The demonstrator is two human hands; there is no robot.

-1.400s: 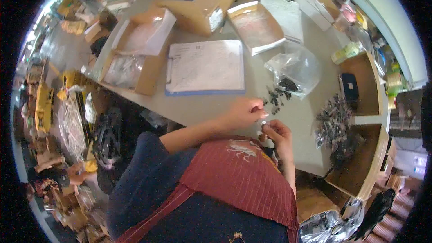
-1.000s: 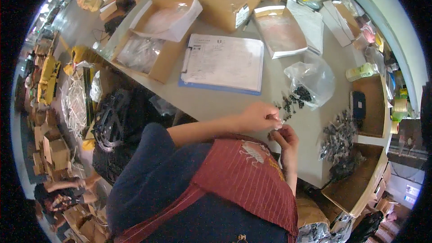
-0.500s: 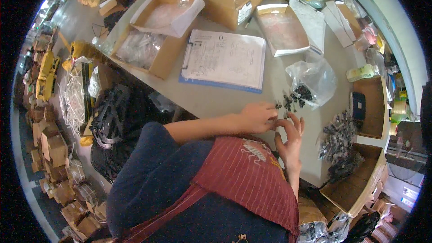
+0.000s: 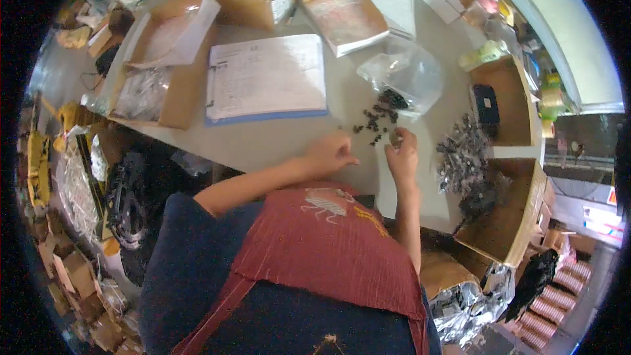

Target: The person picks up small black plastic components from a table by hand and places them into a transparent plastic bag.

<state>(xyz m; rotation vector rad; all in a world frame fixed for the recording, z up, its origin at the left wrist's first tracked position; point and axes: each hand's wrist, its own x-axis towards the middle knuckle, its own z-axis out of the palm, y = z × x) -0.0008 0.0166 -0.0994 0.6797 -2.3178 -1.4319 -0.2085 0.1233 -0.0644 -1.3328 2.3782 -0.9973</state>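
Small black parts lie loose on the table in front of the mouth of a clear plastic bag, which holds more of them. My right hand is at the near right edge of this scatter, thumb and fingertips bent together in a pinch. Whatever sits between those fingertips is too small to name. To its left and a little nearer to me, my left hand is closed, its fingers curled and slightly blurred; its contents are hidden. The two hands are apart.
A clipboard with papers lies left of the bag. Open boxes stand behind, including a white-rimmed tray. On the right are a heap of small bagged grey parts and a cardboard box. A bottle lies beyond.
My hands, close together before, have separated; the right one is now up by the black parts, the left one back toward the left. The whole view has shifted, with the table items further left.
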